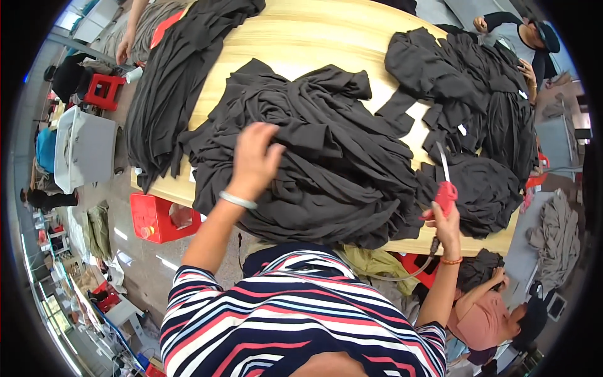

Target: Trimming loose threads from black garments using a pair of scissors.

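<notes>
The left grip [256, 160] was released, spread over a heap of dark clothes [320, 188] on the wooden tabletop [295, 38]. The right grip [447, 227] grasped a red-handled tool [446, 195] just right of that heap.

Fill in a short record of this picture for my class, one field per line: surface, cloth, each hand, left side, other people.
Surface: pale wooden table
Cloth: crumpled dark pile in the middle; dark cloth at left; dark cloth at right
Left hand: open, over the middle pile; contact unclear
Right hand: gripping a red-handled tool
Left side: red container, white bin
Others: person at upper right, person at lower right
</notes>
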